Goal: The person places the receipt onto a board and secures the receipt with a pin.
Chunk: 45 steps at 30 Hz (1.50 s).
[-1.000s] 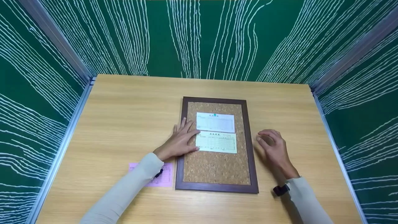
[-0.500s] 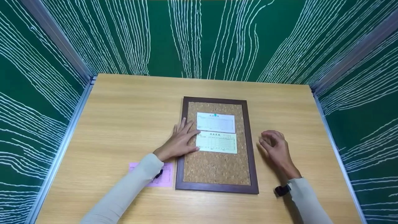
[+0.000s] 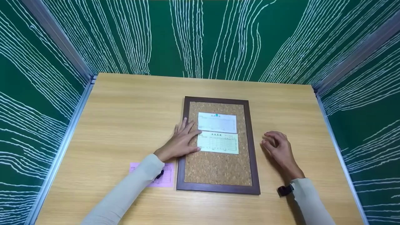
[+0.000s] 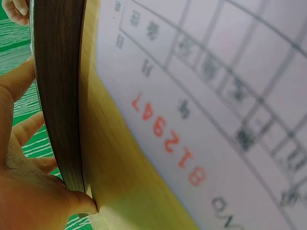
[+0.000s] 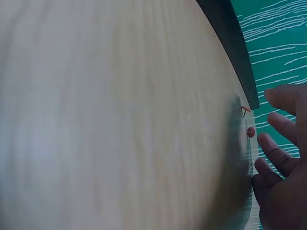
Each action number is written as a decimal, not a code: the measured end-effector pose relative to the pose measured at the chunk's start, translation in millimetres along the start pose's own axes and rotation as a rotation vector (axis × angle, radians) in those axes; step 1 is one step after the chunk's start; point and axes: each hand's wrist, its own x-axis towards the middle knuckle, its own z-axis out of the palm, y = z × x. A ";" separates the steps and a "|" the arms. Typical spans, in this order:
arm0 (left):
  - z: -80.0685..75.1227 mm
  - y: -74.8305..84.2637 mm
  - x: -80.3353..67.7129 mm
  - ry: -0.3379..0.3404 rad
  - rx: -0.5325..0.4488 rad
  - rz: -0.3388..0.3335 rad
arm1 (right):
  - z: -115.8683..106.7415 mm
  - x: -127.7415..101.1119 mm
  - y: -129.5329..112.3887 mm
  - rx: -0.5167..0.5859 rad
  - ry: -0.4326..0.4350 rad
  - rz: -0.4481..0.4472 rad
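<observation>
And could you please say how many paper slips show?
3: a white slip on the corkboard, a green slip below it, a pink slip on the table; others may be hidden.

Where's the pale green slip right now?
In the head view, the pale green slip lies on the corkboard, just below the white slip, with the left hand at its left edge.

plain and pale grey, the left sleeve point(image 3: 125, 190) bears faint creases; the right sleeve point(image 3: 310, 200) matches it in colour and ends in a wavy edge. a small, blocky black device point(image 3: 285, 190) is worn at the right wrist, a partly hidden black piece point(image 3: 159, 174) at the left.
</observation>
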 end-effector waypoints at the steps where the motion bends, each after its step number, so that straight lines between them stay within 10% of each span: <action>1: -0.2 0.0 0.6 0.001 0.000 0.001 | -0.5 0.2 0.9 -0.005 0.001 -0.006; 24: 3.5 0.5 1.2 0.015 -0.023 0.030 | -10.5 -3.6 17.2 0.036 0.073 0.059; 45: -0.1 0.6 -0.1 0.041 -0.016 0.034 | 2.2 3.9 13.0 -0.168 0.121 0.043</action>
